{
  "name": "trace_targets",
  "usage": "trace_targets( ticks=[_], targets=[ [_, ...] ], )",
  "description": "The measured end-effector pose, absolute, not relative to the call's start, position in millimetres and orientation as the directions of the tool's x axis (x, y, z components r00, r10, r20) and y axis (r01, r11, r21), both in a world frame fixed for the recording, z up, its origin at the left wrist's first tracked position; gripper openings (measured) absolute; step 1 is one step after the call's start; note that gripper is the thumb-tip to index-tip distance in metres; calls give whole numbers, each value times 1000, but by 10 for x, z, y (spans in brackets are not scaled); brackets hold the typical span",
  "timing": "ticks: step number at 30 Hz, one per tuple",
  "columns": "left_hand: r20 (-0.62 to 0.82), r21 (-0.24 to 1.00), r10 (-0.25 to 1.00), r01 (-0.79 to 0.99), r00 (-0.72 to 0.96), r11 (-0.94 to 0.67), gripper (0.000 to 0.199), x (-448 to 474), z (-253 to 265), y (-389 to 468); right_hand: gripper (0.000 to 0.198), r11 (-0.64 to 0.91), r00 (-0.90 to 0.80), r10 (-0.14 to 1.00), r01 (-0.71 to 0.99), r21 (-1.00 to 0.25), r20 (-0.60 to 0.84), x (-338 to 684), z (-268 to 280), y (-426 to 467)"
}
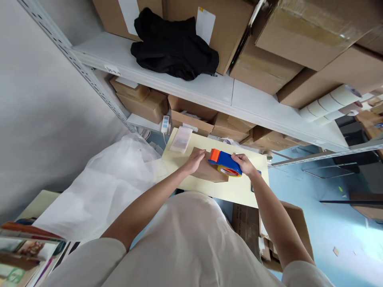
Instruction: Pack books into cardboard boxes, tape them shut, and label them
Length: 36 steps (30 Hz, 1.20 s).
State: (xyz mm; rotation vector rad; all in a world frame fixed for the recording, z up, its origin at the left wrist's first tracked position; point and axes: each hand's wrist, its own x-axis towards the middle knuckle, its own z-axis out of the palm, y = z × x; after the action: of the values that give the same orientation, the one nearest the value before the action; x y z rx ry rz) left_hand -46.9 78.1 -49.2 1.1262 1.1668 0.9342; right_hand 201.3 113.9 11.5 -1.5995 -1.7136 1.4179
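Observation:
A tape dispenser (225,158), blue with an orange front and a tape roll with a yellow rim, is gripped by my right hand (243,163) at its right end. It is held over the right part of a flat brown cardboard box (206,172). My left hand (195,161) lies on the left part of this box, fingers stretched towards the dispenser. Both the box and a clear plastic packet (181,139) are on a pale yellow table (245,191). The dispenser hides part of the box, and I cannot make out any tape strip on it.
A dark phone-like object (256,181) lies by my right wrist. Beyond the table, a metal shelf (254,101) holds cardboard boxes, black cloth (176,46) and white rolls (330,101). White sheeting (110,179) hangs at left; an open carton (295,223) stands below right.

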Motion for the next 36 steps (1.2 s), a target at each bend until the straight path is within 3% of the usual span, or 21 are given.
trace_targets(
  ticks=[3, 6, 8, 19, 24, 31, 36],
  targets=[
    [-440, 812, 857, -289, 269, 507, 37, -444, -382, 833, 54, -171, -286, 897, 480, -861, -338, 2044, 86, 1127],
    [-571, 582, 690, -373, 445, 723, 27, -379, -319, 866, 54, -163, -288, 901, 470, -868, -325, 2057, 73, 1114],
    [-607, 532, 656, -383, 449, 755, 22, -339, -300, 888, 55, -167, -284, 903, 459, -873, -322, 2064, 70, 1102],
    [-567, 750, 784, -235, 251, 618, 4, -245, -216, 913, 57, -171, -264, 915, 433, -885, -305, 2124, 52, 1044],
    [-475, 872, 864, -40, 165, 487, 8, -330, -264, 899, 56, -111, -294, 909, 511, -852, -294, 2087, 114, 1047],
    [-459, 883, 877, -40, 143, 468, 16, -608, -296, 871, 56, -18, -348, 895, 594, -805, -277, 1991, 201, 1060],
    [-466, 882, 884, -74, 11, 466, 26, -1107, -382, 885, 57, -33, -293, 912, 644, -764, -286, 2009, 204, 1067]
  ],
)
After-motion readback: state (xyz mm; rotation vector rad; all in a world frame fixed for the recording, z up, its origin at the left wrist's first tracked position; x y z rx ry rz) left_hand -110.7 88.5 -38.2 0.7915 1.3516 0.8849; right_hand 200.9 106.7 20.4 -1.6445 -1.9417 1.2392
